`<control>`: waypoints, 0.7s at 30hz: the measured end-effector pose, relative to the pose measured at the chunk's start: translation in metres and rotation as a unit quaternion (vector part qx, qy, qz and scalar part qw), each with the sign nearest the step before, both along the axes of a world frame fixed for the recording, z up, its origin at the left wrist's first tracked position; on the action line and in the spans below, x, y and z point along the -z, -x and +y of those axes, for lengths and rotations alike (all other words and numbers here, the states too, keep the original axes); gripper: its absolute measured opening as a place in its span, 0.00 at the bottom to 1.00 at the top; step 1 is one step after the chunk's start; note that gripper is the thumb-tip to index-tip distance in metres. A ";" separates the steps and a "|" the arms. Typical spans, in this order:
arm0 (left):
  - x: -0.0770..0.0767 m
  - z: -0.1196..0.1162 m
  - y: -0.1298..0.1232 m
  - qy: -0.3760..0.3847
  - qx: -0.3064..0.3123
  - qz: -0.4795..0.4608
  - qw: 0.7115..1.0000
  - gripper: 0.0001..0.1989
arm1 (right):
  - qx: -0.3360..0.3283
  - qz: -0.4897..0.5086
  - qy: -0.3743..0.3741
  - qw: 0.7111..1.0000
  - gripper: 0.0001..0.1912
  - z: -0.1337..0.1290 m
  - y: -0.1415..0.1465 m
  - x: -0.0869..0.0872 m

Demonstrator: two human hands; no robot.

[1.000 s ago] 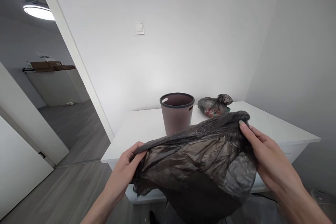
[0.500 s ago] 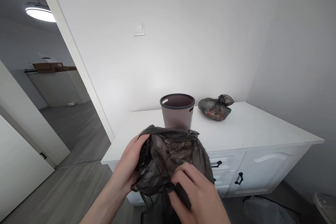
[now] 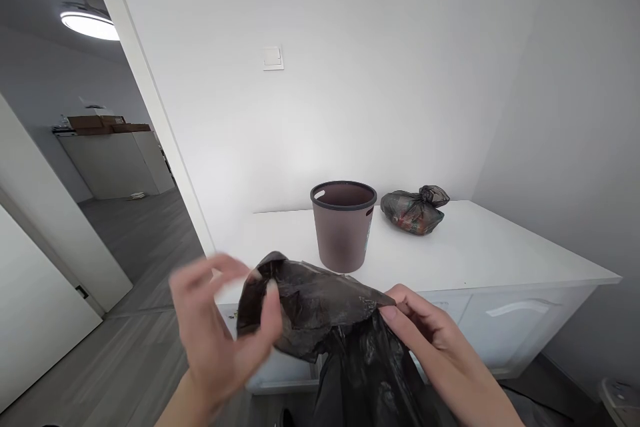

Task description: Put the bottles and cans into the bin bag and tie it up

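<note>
Pinching right hand (image 3: 443, 340) on bag (image 3: 330, 307)

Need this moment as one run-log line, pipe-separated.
left hand: blurred at bag, grip unclear | right hand: pinching bag edge | bin: upright on cabinet | tied bag: on cabinet, right of bin

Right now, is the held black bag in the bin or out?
Out: the right hand holds the black bag in front of the bin.
</note>
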State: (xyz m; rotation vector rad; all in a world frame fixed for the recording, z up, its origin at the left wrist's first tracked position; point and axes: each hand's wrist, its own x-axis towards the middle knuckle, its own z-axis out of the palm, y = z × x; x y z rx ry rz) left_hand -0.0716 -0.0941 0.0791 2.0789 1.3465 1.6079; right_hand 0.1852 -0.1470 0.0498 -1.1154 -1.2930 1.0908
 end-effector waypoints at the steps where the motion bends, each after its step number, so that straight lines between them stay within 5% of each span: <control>1: 0.005 -0.009 -0.003 -0.055 0.028 0.065 0.996 0.14 | 0.001 -0.009 -0.005 1.000 0.23 0.002 0.000 0.001; 4: 0.013 -0.028 -0.018 -0.182 0.145 0.256 0.938 0.09 | -0.011 -0.035 -0.021 0.999 0.25 0.005 0.001 0.000; 7: 0.014 -0.032 -0.035 -0.231 0.159 0.342 0.897 0.19 | -0.020 -0.055 -0.043 0.997 0.26 0.004 0.001 -0.004; 10: 0.014 -0.028 -0.043 -0.201 0.132 0.378 0.894 0.24 | 0.000 -0.074 -0.050 0.996 0.26 0.003 -0.001 -0.008; 15: 0.020 -0.020 -0.033 -0.128 0.167 0.438 0.874 0.08 | 0.063 -0.092 -0.058 0.992 0.26 0.006 -0.015 -0.008; 18: 0.021 -0.020 -0.025 -0.094 0.137 0.442 0.881 0.17 | 0.120 -0.079 -0.056 0.988 0.25 0.008 -0.023 -0.006; 21: 0.021 -0.030 -0.026 -0.130 0.115 0.406 0.897 0.13 | 0.147 -0.065 -0.053 0.986 0.25 0.009 -0.025 -0.004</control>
